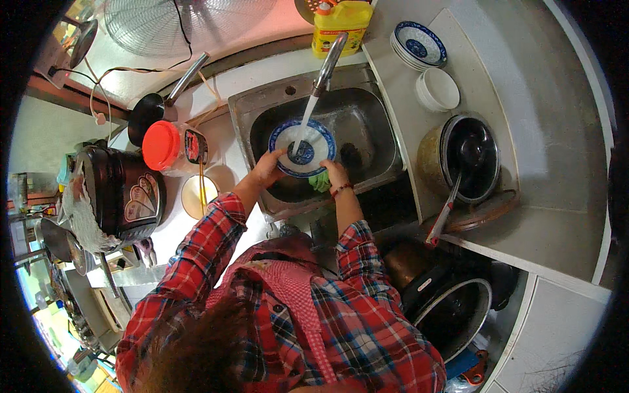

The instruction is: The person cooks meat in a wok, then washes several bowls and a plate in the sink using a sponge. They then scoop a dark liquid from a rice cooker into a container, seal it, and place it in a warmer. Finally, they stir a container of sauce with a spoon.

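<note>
Both my hands hold a blue-and-white patterned bowl [320, 140] over the stainless steel sink [241, 123]. My left hand [269, 168] grips its left rim, and my right hand [336, 174] grips the lower right rim. Water runs from the chrome faucet [330, 64] straight into the bowl. A green cloth or scrubber [320, 182] shows just below the bowl, beside my right hand; whether I hold it cannot be told. A dark round drain [351, 153] is visible in the basin to the right of the bowl.
On the right ledge stand stacked patterned bowls [416, 45], white bowls [440, 89] and a pot [432, 156] with a ladle [444, 216] in it. Left of the sink are a red-lidded jar [162, 146], a bowl with chopsticks [192, 200] and a saucepan [147, 115]. A yellow jug [339, 29] stands behind the faucet.
</note>
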